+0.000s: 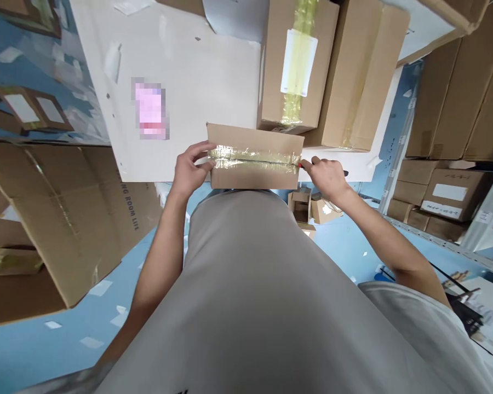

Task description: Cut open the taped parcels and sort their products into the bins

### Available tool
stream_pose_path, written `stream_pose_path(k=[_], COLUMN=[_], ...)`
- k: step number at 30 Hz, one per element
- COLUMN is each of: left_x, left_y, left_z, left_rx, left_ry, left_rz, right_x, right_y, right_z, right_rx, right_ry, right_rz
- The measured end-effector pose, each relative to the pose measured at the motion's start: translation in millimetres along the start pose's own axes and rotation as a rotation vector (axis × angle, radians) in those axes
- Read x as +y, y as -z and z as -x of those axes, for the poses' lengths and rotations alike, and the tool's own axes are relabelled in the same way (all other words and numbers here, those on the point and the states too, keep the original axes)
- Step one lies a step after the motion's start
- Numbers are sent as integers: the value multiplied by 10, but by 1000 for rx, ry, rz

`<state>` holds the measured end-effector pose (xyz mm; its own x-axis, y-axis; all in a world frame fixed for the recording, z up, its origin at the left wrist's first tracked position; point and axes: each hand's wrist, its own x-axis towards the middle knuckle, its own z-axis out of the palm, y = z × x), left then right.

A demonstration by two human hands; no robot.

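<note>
A small brown cardboard box [254, 179] lies at the table's front edge, close to my body. Shiny clear tape runs along its middle seam, and a dark line shows along that seam. My left hand [193, 167] grips the box's left end, thumb and fingers on the taped side. At the right end, my right hand [325, 174] is closed around a slim box cutter [345, 173]. Its red front part meets the end of the seam and its dark back end sticks out behind the hand; my fingers hide the middle.
Two larger taped cartons [298, 65] stand on the white table [189, 82] just behind the box. A blurred pink item [151, 109] lies to the left. A big carton [74, 213] stands left of the table; shelves with boxes [447, 191] are at the right. Paper scraps litter the blue floor.
</note>
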<state>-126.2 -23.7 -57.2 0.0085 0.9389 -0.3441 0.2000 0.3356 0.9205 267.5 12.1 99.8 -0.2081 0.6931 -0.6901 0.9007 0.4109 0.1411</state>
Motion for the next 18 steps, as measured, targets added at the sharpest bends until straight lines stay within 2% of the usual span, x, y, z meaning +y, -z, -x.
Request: stream_pose_path(k=[6, 10, 15, 18], left_x=[14, 78, 158, 152], left_y=[-50, -102, -171, -178], left_z=[16, 37, 65, 80], left_rx=[77, 126, 172, 184], left_ry=[42, 67, 106, 108], left_rz=[-52, -101, -109, -126], right_x=[275, 415, 548, 467], right_y=[-305, -504, -1011, -1380], right_z=[12, -86, -421, -626], right_rx=[48, 67, 144, 241], right_ry=[33, 71, 174, 239], right_rz=[-52, -125, -358, -624])
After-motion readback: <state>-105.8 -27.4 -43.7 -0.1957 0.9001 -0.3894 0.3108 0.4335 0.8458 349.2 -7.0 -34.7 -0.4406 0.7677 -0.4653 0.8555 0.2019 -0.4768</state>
